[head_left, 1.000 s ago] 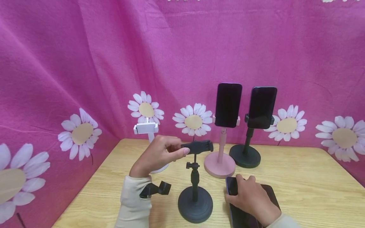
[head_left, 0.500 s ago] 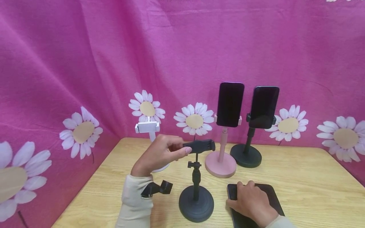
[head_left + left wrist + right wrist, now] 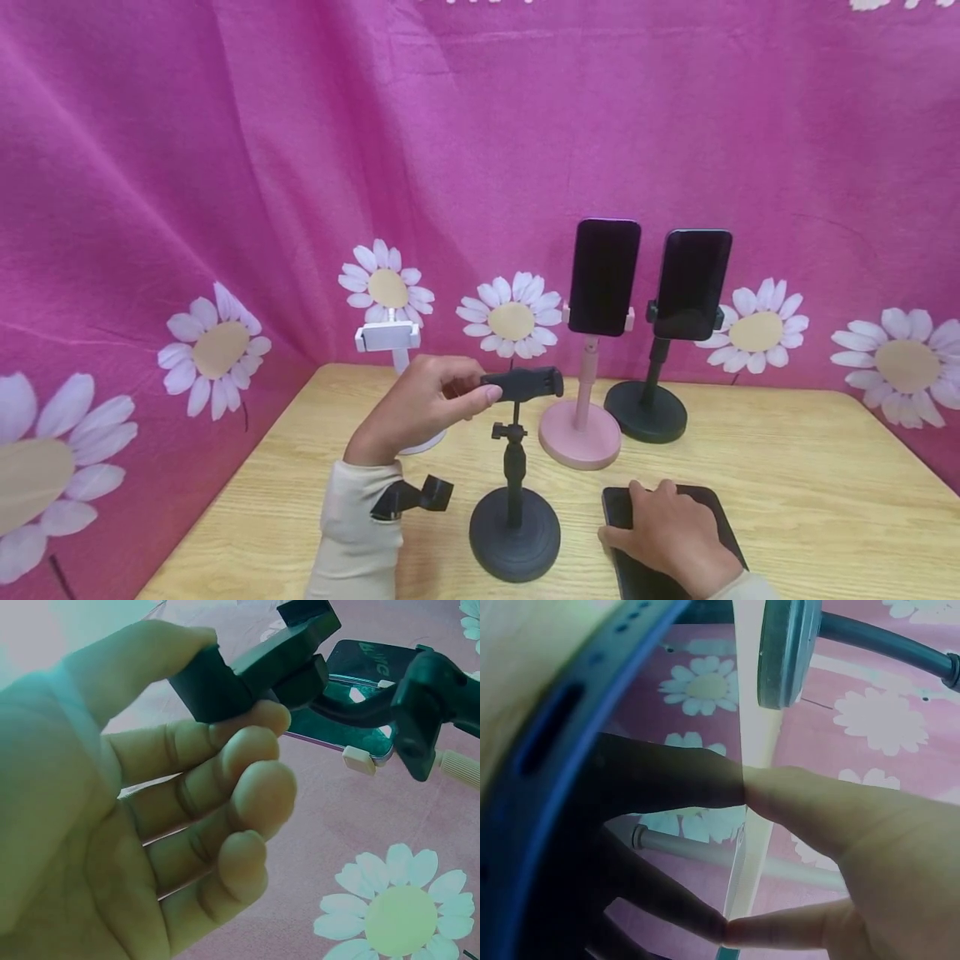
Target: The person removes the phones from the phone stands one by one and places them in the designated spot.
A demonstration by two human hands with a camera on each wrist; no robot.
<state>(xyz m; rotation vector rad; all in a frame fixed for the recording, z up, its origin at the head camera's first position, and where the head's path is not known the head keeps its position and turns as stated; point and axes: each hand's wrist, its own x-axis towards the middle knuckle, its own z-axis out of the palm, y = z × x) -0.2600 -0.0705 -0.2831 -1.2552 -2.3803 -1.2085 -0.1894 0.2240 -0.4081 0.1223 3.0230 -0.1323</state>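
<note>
My left hand [image 3: 427, 408] pinches the left end of a black phone clamp [image 3: 532, 384] between thumb and fingers. The clamp tops a black stand [image 3: 514, 537] with a round base. In the left wrist view, the thumb [image 3: 142, 664] presses the clamp's end while the other fingers extend below it. My right hand [image 3: 671, 533] rests on a dark, glossy phone [image 3: 617, 508] lying flat on the table, covering much of its middle. The right wrist view shows the phone's blue edge [image 3: 555, 720] with a port and speaker holes, and two fingertips against the reflective screen.
Behind are a pink stand [image 3: 580, 437] and a black stand [image 3: 647, 412], each holding an upright dark phone. A white stand [image 3: 388, 336] stands partly behind my left hand. The wooden table [image 3: 825, 500] backs onto a pink flowered cloth [image 3: 675, 125].
The phone under my right hand has come down flat from a slightly raised, shifted position, and the right hand has lowered with it. My left hand keeps its pinch on the clamp.
</note>
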